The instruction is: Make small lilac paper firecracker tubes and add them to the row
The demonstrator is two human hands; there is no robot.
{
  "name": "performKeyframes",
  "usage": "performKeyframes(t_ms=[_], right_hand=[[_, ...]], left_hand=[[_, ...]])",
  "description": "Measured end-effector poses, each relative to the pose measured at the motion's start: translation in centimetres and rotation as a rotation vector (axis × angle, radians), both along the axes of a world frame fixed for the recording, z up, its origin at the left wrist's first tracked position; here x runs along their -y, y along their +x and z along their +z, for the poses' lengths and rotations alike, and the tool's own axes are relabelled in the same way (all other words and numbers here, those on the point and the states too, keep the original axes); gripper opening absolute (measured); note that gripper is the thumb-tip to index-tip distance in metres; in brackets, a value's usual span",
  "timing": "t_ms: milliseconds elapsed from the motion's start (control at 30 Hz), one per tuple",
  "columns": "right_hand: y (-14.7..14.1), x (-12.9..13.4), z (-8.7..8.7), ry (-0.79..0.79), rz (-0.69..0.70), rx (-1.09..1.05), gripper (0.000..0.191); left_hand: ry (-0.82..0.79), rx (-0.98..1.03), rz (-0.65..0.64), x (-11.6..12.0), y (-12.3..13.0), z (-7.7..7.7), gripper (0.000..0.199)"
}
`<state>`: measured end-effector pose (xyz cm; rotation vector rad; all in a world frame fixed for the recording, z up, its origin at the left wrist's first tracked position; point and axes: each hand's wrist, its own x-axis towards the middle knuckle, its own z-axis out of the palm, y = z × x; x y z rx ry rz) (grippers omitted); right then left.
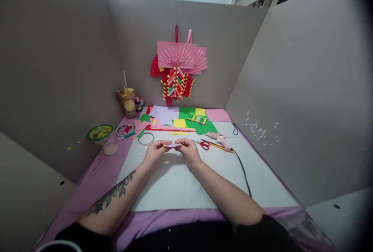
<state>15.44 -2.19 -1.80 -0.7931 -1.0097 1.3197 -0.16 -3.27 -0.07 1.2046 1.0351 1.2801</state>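
Observation:
Between my two hands, above the white sheet, is a small lilac paper strip with yellow ends. My left hand pinches its left end, and my right hand pinches the right end. The fingers of both hands are closed on the paper; the fingertips partly cover it. Just right of my right hand lie red-handled scissors. A metal-looking ring lies to the left of my left hand. Beyond the hands, several small green and yellow paper rolls lie in a row on green paper.
A pink glue gun lies at the right, its black cord running toward the front edge. Coloured paper sheets lie at the back. A drink cup and a round-lidded tub stand left. Paper decorations hang on the grey back panel.

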Motion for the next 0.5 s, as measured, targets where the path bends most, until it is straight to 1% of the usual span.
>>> performKeyframes(t_ms=[100, 167, 267, 333, 400, 500], right_hand=[[-0.07, 0.02, 0.28, -0.103, -0.021, -0.055, 0.012], [-0.09, 0.02, 0.41, -0.157, -0.009, -0.084, 0.012], [-0.07, -0.01, 0.43, -0.196, 0.036, -0.134, 0.012], [-0.05, -0.04, 0.36, -0.21, 0.066, -0.154, 0.013], [-0.04, -0.07, 0.23, -0.204, 0.091, -0.142, 0.015], [-0.02, -0.12, 0.04, -0.1, 0.09, -0.025, 0.022]], left_hand=[[0.039, -0.043, 0.003, 0.09, 0.04, 0.08, 0.015], [0.075, -0.101, 0.001, 0.17, 0.02, 0.21, 0.016], [0.145, -0.197, 0.017, 0.24, -0.06, 0.57, 0.017], [0.165, -0.23, 0.043, 0.17, -0.12, 0.78, 0.016], [0.118, -0.198, 0.057, -0.03, -0.13, 0.77, 0.018], [-0.066, 0.019, 0.041, -0.5, -0.06, 0.27, 0.022]])
